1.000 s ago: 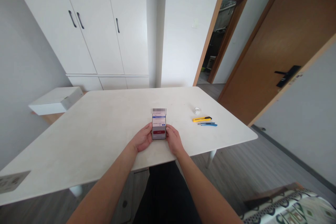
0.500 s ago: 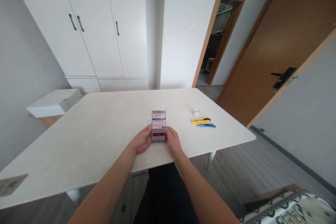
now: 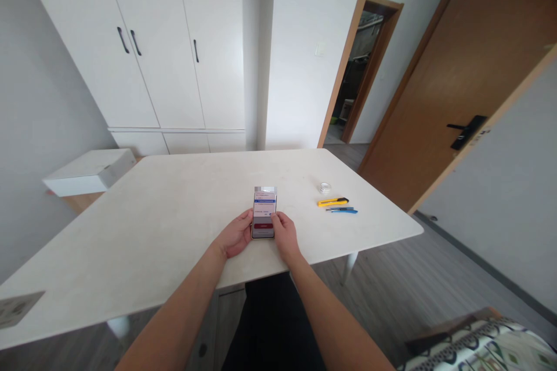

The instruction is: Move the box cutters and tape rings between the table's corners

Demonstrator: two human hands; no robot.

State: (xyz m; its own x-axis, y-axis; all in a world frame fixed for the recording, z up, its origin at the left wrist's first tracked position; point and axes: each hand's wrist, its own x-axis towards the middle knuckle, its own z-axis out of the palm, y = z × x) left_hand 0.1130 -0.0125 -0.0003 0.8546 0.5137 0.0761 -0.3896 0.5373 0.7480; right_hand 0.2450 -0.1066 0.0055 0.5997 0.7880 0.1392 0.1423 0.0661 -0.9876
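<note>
A: Right, both hands are on the slim white-framed smartphone [image 3: 264, 213], lit screen up, near the front edge of the pale stone-look table [image 3: 165, 226], roughly centre.

B: Grip?

A: Left hand [image 3: 235, 236] curls round the phone's left edge, fingers partly closed, thumb along the side. Right hand [image 3: 285, 235] cups the right edge, thumb laid over the lower screen near a red bar. Neither hand is clenched; both have hold of the phone only.

B: Lifted or resting?

A: Can't tell. Bottom edge looks propped at the tabletop, top tilted up towards the wearer.

B: Advice for the tap?

A: I'd let the left hand carry the weight and keep the right thumb free, wrists braced on the table. Small buttons sit close together, so press with the thumb tip, not the flat pad.

B: Anything close by?

A: Yellow utility knife [image 3: 333, 202], blue-handled pen-like tool [image 3: 342, 210] just beside it, small clear roll of tape [image 3: 324, 188] behind them. All well apart to the right. White flat box [image 3: 89, 171] sits beyond the table's far left corner.
</note>
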